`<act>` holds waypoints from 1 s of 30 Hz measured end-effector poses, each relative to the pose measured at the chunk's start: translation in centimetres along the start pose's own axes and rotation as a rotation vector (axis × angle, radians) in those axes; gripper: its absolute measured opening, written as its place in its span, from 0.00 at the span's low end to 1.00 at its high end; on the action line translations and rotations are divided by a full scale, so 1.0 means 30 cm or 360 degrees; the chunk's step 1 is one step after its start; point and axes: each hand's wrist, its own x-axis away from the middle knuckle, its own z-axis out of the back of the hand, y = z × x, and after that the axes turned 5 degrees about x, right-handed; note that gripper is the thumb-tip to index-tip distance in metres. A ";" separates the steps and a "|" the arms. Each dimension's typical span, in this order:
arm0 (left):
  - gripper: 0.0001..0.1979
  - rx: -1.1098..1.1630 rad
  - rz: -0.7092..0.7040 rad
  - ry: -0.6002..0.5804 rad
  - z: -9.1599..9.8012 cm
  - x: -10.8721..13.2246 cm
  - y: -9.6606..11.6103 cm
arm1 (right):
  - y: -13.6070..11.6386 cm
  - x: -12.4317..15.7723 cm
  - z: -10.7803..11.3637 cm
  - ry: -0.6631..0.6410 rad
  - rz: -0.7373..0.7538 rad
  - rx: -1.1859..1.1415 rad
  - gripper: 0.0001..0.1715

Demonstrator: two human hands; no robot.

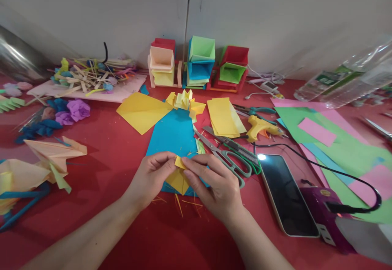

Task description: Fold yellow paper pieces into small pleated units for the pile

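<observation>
Both my hands pinch a small folded piece of yellow paper (178,177) just above a blue sheet (174,133) on the red table (116,147). My left hand (151,176) grips the paper's left side with thumb and fingers closed. From the right, my right hand (214,184) holds its top edge between curled fingers. Several folded yellow pieces (183,100) lie at the far end of the blue sheet. A yellow square sheet (141,110) sits to their left and a stack of yellow sheets (223,117) to their right.
Scissors (226,155) and a phone (284,192) lie right of my hands; a yellow glue gun (260,127), green and pink sheets (337,143) and a plastic bottle (346,80) lie farther right. Paper boxes (199,63) stand by the wall. Paper flowers (70,112) and folded shapes (55,153) lie left.
</observation>
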 end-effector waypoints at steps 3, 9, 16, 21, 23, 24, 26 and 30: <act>0.09 0.0030 0.0006 0.0038 0.000 0.002 -0.008 | -0.001 0.005 -0.002 -0.0005 0.0046 0.0086 0.14; 0.08 0.0145 0.0072 0.0112 -0.007 0.007 -0.021 | -0.003 0.005 -0.005 -0.0028 0.0126 0.0261 0.14; 0.07 0.0249 0.0143 0.0069 -0.015 0.004 -0.014 | -0.007 0.000 -0.005 -0.0092 0.0157 0.0373 0.11; 0.11 0.0291 0.0128 0.0006 -0.016 0.004 -0.008 | -0.011 0.001 -0.007 -0.0163 0.0155 0.0476 0.11; 0.13 0.0248 0.0118 -0.0023 -0.015 0.003 -0.008 | -0.015 -0.001 -0.007 -0.0202 0.0160 0.0516 0.11; 0.12 0.0216 0.0118 -0.0028 -0.015 0.003 -0.009 | -0.017 -0.002 -0.007 -0.0220 0.0163 0.0536 0.11; 0.11 0.0158 0.0103 -0.0001 -0.015 0.003 -0.012 | -0.022 -0.004 -0.007 -0.0253 0.0161 0.0565 0.11; 0.12 0.0213 0.0097 0.0049 -0.019 0.002 -0.018 | -0.030 -0.004 -0.007 -0.0317 0.0165 0.0580 0.11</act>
